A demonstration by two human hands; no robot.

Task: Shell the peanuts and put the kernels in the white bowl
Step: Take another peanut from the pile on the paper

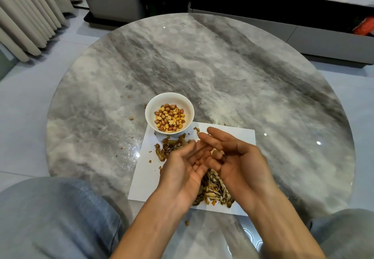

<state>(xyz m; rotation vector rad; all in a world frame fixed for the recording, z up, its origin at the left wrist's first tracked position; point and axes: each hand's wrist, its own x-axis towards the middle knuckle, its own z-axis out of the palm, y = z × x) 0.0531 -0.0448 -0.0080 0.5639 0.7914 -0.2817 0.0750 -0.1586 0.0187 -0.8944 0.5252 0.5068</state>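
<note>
Both hands hover palm-up over a white paper sheet on the round marble tabletop. The left hand has a slack grip, fingers loosely extended and holding nothing. The right hand pinches a peanut between thumb and fingers. The white bowl, holding kernels, sits at the sheet's far-left corner. Shell fragments lie piled beneath the hands.
</note>
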